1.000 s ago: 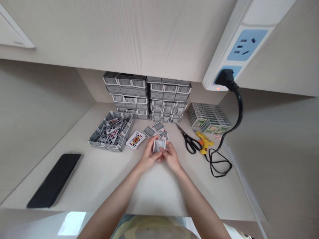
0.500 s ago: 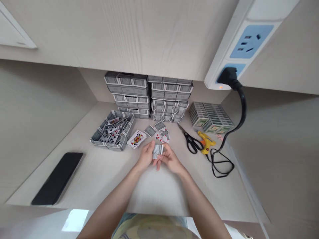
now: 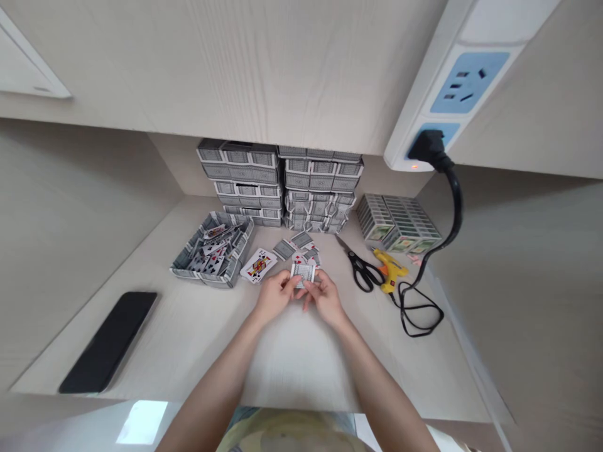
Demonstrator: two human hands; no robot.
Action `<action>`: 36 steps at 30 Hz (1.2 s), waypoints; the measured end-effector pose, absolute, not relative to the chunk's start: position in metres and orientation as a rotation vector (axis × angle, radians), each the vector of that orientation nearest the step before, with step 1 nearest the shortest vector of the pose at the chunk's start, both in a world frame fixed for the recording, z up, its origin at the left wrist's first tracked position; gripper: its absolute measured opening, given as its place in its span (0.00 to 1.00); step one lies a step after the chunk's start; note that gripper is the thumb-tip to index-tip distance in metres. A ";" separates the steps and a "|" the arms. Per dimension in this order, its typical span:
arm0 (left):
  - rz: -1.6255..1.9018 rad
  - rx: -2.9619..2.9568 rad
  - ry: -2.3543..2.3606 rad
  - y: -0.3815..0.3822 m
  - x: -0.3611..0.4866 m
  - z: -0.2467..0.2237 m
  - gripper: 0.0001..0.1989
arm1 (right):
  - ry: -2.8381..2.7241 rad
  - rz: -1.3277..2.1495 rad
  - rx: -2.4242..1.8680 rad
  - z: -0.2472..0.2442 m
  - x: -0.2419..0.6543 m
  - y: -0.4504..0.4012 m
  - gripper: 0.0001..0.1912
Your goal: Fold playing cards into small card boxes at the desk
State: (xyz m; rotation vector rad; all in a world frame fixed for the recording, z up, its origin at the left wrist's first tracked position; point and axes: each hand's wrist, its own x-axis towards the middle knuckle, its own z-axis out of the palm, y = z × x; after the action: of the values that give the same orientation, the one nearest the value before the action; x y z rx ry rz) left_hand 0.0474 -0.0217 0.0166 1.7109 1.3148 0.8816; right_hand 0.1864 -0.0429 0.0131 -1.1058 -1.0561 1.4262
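Note:
A grey-backed playing card [image 3: 303,272] is held between both hands above the desk; whether more cards lie under it cannot be made out. My left hand [image 3: 274,294] grips its left side, thumb on top. On its right side my right hand [image 3: 326,297] pinches it, with some fingers underneath. Just beyond the hands lie loose cards [image 3: 285,249], some face down and some face up. Left of these is a face-up jack [image 3: 259,265]. A tray made of cards [image 3: 229,276] holds many loose cards.
Stacked card-built boxes [image 3: 321,182] stand at the back beside packed card decks [image 3: 400,223]. Black scissors [image 3: 362,271] and a yellow glue gun [image 3: 391,269] with its cord lie right. A black phone [image 3: 109,341] lies left. A power strip [image 3: 443,100] hangs above.
The held card has moved slightly right and away from me, and has turned so its long side runs across. My left thumb has come down onto its near edge.

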 end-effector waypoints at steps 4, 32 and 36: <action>0.952 1.730 1.428 -0.021 0.049 0.014 0.16 | -1.089 1.346 -1.214 0.006 0.184 -0.042 0.19; 0.961 2.164 2.019 -0.010 0.027 0.014 0.28 | -1.216 1.345 -1.263 -0.001 0.189 -0.040 0.16; 0.753 2.246 2.102 -0.007 0.026 0.006 0.26 | -1.229 1.340 -1.265 0.000 0.188 -0.040 0.15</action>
State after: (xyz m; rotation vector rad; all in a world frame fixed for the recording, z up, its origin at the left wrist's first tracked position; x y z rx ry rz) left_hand 0.0258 -0.0075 0.0064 2.2462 2.1019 0.7526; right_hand 0.1884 -0.0404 0.0002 -1.2649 -1.2293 1.3397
